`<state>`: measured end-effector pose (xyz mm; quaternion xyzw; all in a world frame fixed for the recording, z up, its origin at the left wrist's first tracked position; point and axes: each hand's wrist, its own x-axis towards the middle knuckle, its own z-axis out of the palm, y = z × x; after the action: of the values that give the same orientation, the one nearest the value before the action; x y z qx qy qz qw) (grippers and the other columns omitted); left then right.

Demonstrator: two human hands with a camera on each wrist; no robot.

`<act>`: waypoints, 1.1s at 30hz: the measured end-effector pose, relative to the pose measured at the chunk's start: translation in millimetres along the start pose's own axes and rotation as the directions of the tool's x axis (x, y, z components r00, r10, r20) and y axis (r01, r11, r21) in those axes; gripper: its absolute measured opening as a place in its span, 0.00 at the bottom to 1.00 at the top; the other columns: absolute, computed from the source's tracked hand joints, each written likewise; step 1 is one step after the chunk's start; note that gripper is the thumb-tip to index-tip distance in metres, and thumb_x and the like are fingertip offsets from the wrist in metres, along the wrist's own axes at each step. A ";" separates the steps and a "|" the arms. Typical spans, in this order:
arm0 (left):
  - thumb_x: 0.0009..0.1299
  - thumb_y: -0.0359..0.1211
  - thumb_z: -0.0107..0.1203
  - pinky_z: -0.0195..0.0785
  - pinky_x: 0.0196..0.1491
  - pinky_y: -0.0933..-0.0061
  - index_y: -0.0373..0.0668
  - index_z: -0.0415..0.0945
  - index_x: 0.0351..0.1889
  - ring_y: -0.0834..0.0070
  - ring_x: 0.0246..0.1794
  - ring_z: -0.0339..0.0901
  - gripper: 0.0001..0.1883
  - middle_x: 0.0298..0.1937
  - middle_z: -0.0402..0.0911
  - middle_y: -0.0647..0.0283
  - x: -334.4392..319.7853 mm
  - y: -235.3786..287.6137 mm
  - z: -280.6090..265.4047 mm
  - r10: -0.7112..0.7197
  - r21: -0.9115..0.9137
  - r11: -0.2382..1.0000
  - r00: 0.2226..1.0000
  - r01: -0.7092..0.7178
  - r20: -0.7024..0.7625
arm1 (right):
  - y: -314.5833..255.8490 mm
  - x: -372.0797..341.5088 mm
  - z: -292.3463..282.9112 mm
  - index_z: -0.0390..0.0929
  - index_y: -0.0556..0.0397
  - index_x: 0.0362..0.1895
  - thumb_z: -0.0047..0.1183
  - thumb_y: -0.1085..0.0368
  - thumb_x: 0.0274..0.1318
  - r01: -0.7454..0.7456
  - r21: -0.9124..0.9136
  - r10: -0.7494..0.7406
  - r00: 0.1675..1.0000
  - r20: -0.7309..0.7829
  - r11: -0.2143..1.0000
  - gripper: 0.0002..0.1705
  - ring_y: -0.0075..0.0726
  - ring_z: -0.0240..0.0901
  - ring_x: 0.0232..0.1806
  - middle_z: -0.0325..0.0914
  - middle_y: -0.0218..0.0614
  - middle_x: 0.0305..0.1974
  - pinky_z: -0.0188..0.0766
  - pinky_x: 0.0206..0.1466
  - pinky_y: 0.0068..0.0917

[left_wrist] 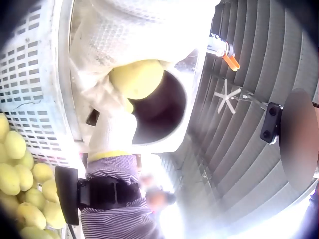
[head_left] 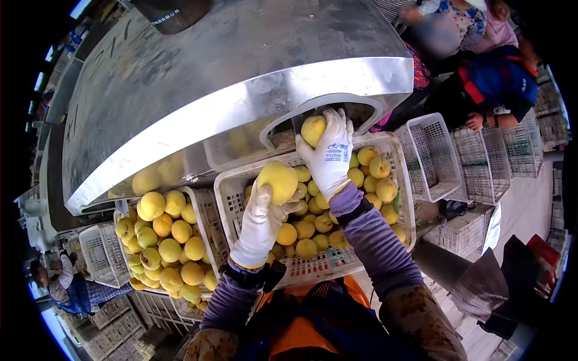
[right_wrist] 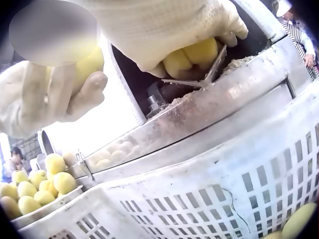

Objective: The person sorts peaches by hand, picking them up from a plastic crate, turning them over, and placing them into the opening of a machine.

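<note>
Yellow peach (head_left: 313, 130) held in your right grip (head_left: 331, 149) at the metal blades (right_wrist: 215, 67), seemingly to steady it; your left grip (head_left: 260, 224) holds a second peach (head_left: 278, 182) over the crate (head_left: 319, 266) — presumably to spare reaching.

A round, plump yellow fruit (head_left: 278, 182), smooth on its visible side, sits in the left hand (head_left: 262, 227), over the left part of a white crate (head_left: 307, 272). Farther off and to the right, the right hand (head_left: 330, 153) grips a second yellow fruit (head_left: 313, 130), cleft down one side, at V-shaped metal blades (right_wrist: 215, 65); contact is unclear.
</note>
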<state>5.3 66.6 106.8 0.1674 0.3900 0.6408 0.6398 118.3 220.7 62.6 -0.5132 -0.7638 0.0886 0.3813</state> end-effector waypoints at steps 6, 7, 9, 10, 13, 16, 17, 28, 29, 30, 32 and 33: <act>0.73 0.48 0.60 0.71 0.64 0.53 0.46 0.58 0.75 0.59 0.67 0.72 0.37 0.67 0.71 0.56 4.3 8.1 8.7 0.088 -0.200 0.977 0.995 -0.076 0.051 | -6.1 58.6 2.0 0.80 0.63 0.38 0.61 0.43 0.53 -0.031 -0.001 0.030 0.968 0.250 1.000 0.31 0.60 0.76 0.48 0.80 0.55 0.38 0.64 0.64 0.53; 0.73 0.42 0.58 0.68 0.67 0.48 0.48 0.60 0.74 0.57 0.68 0.70 0.33 0.68 0.70 0.55 6.7 9.5 8.3 0.003 -0.359 0.933 1.000 0.004 0.020 | -12.7 65.5 -11.6 0.81 0.63 0.35 0.59 0.41 0.55 -0.116 0.055 0.090 0.933 0.349 0.992 0.32 0.61 0.77 0.46 0.80 0.54 0.36 0.67 0.59 0.52; 0.71 0.39 0.60 0.65 0.68 0.44 0.47 0.65 0.69 0.57 0.67 0.71 0.29 0.65 0.73 0.55 6.2 3.1 8.1 0.011 -0.410 0.912 0.999 -0.022 -0.031 | -19.1 63.0 -42.4 0.80 0.66 0.36 0.61 0.39 0.55 -0.107 0.372 0.019 0.972 0.233 0.922 0.35 0.60 0.79 0.43 0.81 0.55 0.36 0.74 0.48 0.48; 0.70 0.38 0.61 0.64 0.69 0.42 0.46 0.68 0.67 0.56 0.67 0.71 0.28 0.64 0.75 0.55 10.5 0.1 6.1 0.019 -0.436 0.899 0.999 -0.040 -0.051 | -37.5 51.7 -72.1 0.75 0.70 0.51 0.67 0.42 0.50 -0.113 0.518 0.064 0.992 0.111 0.848 0.41 0.62 0.76 0.55 0.78 0.63 0.49 0.71 0.58 0.47; 0.68 0.33 0.59 0.63 0.71 0.47 0.45 0.72 0.62 0.57 0.66 0.72 0.23 0.63 0.76 0.56 13.3 -4.0 4.5 0.051 -0.456 0.889 0.999 -0.045 0.000 | -40.5 -17.3 -86.6 0.54 0.65 0.73 0.71 0.51 0.46 -0.051 0.512 -0.066 0.976 0.208 0.857 0.57 0.58 0.63 0.70 0.65 0.59 0.66 0.58 0.73 0.44; 0.74 0.41 0.55 0.55 0.76 0.55 0.42 0.68 0.68 0.59 0.71 0.66 0.26 0.69 0.70 0.55 7.4 -3.9 19.3 0.080 -0.334 0.941 0.995 -0.053 0.067 | -53.6 -48.0 -82.6 0.58 0.64 0.70 0.73 0.58 0.39 -0.187 0.539 0.009 0.949 0.316 0.821 0.55 0.65 0.60 0.72 0.66 0.59 0.66 0.56 0.74 0.52; 0.75 0.43 0.54 0.54 0.76 0.55 0.42 0.65 0.70 0.59 0.73 0.63 0.29 0.70 0.68 0.54 8.2 -2.9 29.7 0.121 -0.307 0.946 0.992 -0.103 0.040 | -53.9 -42.8 -83.5 0.59 0.64 0.69 0.73 0.56 0.39 -0.101 0.521 -0.033 0.970 0.241 0.847 0.54 0.68 0.60 0.71 0.67 0.60 0.64 0.55 0.74 0.56; 0.82 0.46 0.42 0.51 0.74 0.59 0.44 0.62 0.73 0.68 0.72 0.62 0.27 0.69 0.68 0.61 -12.4 -54.4 -90.4 0.126 0.388 0.922 0.938 0.010 -0.324 | 12.6 27.5 16.0 0.65 0.62 0.60 0.70 0.48 0.43 0.095 0.028 -0.095 0.995 -0.018 0.995 0.46 0.63 0.70 0.59 0.75 0.56 0.52 0.50 0.74 0.61; 0.79 0.43 0.48 0.53 0.74 0.58 0.43 0.62 0.73 0.64 0.74 0.60 0.28 0.71 0.66 0.55 -13.9 -78.3 -130.1 0.146 0.588 0.806 0.941 0.066 -0.305 | 10.1 31.3 12.4 0.67 0.62 0.59 0.70 0.48 0.44 0.098 0.068 -0.097 0.995 -0.022 0.993 0.44 0.65 0.68 0.59 0.73 0.56 0.53 0.54 0.72 0.59; 0.76 0.40 0.55 0.54 0.74 0.57 0.42 0.62 0.73 0.59 0.75 0.59 0.29 0.73 0.64 0.50 -12.1 -96.8 -160.5 0.166 0.757 0.644 0.948 0.106 -0.273 | 6.6 42.5 8.4 0.69 0.62 0.58 0.69 0.47 0.45 0.107 0.109 -0.104 0.994 -0.037 0.988 0.42 0.67 0.66 0.59 0.71 0.57 0.55 0.57 0.70 0.57; 0.66 0.45 0.63 0.57 0.72 0.48 0.41 0.62 0.72 0.41 0.71 0.60 0.39 0.72 0.62 0.41 -15.5 -87.0 -133.9 0.125 0.975 0.009 0.967 0.223 -0.223 | 1.5 67.6 -1.4 0.80 0.61 0.32 0.64 0.40 0.49 0.185 0.032 -0.186 0.982 0.028 0.982 0.31 0.64 0.74 0.43 0.78 0.54 0.32 0.66 0.58 0.52; 0.65 0.46 0.64 0.57 0.71 0.46 0.42 0.62 0.72 0.39 0.70 0.60 0.40 0.72 0.61 0.40 -12.7 -87.2 -121.0 0.002 0.952 -0.104 0.957 0.288 -0.289 | -10.3 72.4 -16.6 0.79 0.61 0.27 0.63 0.40 0.50 0.061 0.035 -0.067 0.975 0.210 0.998 0.31 0.62 0.74 0.40 0.76 0.53 0.28 0.67 0.55 0.50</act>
<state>-19.4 9.2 -29.3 0.4759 0.8103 0.0851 0.3313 108.9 273.4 115.1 -0.4705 -0.8148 0.1410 0.3080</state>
